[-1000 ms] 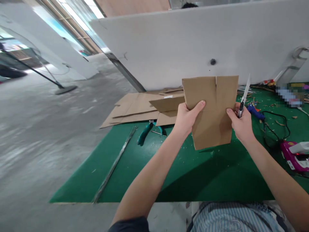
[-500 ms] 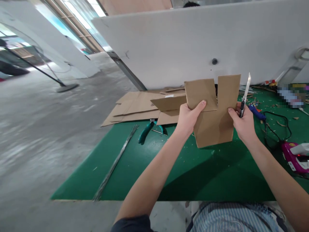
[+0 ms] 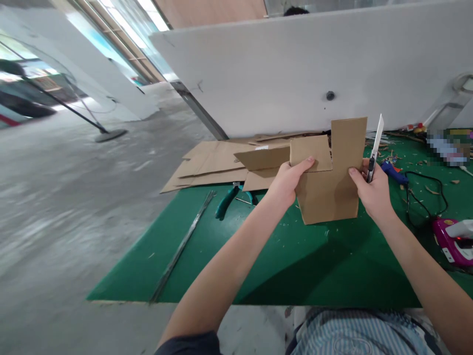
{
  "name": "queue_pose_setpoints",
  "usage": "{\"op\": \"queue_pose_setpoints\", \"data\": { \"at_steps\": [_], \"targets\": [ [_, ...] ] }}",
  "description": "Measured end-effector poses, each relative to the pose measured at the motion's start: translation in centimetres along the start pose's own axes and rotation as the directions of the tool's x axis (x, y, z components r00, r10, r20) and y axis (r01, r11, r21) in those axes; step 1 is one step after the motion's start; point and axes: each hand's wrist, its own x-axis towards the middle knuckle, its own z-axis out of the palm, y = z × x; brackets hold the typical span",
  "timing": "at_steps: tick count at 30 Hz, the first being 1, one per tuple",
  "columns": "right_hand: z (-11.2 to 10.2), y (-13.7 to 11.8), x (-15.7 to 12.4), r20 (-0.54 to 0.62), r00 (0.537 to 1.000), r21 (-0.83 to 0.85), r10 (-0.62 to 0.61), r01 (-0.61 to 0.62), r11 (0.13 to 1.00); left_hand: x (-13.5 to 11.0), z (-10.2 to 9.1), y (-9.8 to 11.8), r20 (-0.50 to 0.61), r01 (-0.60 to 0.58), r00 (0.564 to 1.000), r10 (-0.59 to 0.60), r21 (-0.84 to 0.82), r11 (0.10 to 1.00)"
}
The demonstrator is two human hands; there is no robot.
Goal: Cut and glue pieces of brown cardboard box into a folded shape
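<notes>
Between my two hands a piece of cardboard (image 3: 327,197) is held up over the green table. A slot splits its upper part into a left flap (image 3: 310,150) and a taller right strip (image 3: 349,138). My left hand (image 3: 290,182) grips the left edge, its thumb pressing on the flap by the crease. At the right edge my right hand (image 3: 371,185) pinches the cardboard with the thumb in front. That same hand also holds a utility knife (image 3: 375,148), its blade out and pointing up.
Flat cardboard sheets (image 3: 214,160) lie at the back left. Pliers (image 3: 226,202) and a bundle of thin wires (image 3: 185,241) rest on the green table (image 3: 199,266). On the right are a blue-handled tool (image 3: 393,172) with a cord and a magenta device (image 3: 451,241). A white panel (image 3: 258,74) stands behind.
The left flap has tipped over at its crease, so its top edge sits lower. My left thumb still presses on it. The whole view has shifted slightly.
</notes>
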Motion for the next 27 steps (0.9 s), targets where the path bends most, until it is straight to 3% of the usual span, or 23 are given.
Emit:
{"op": "queue_pose_setpoints", "data": {
  "at_steps": [3, 9, 12, 18, 21, 23, 27],
  "targets": [
    [0.0, -0.1, -0.1, 0.001, 1.000, -0.012, -0.001, 0.001, 1.000, -0.2, 0.2, 0.0, 0.024, -0.038, 0.999, 0.038, -0.009, 0.999],
    [-0.2, -0.1, -0.2, 0.007, 1.000, -0.013, -0.008, 0.008, 1.000, -0.4, 0.8, -0.2, -0.083, -0.062, 0.995, 0.058, -0.048, 0.997],
    [-0.3, -0.1, -0.4, 0.008, 1.000, -0.015, -0.008, 0.008, 1.000, -0.5, 0.9, -0.1, -0.085, -0.078, 0.994, 0.074, -0.043, 0.996],
    [-0.4, -0.4, -0.4, 0.017, 1.000, -0.043, -0.022, 0.023, 0.999, -0.9, 0.9, 0.3, -0.070, 0.058, 0.996, -0.061, -0.043, 0.997],
    [-0.3, -0.2, 0.2, 0.002, 1.000, -0.088, -0.016, 0.016, 0.996, -0.8, 0.7, 0.0, -0.006, -0.137, 0.991, 0.137, -0.084, 0.987],
    [-0.2, 0.3, 0.8, -0.020, 1.000, -0.113, -0.010, 0.008, 0.994, -0.4, 0.4, -0.4, 0.095, -0.275, 0.954, 0.286, -0.111, 0.955],
    [0.3, 1.6, 2.2, -0.034, 0.999, -0.092, 0.042, -0.045, 0.995, 1.2, -0.6, -1.2, 0.243, -0.351, 0.896, 0.372, -0.128, 0.928]
  ]
}}
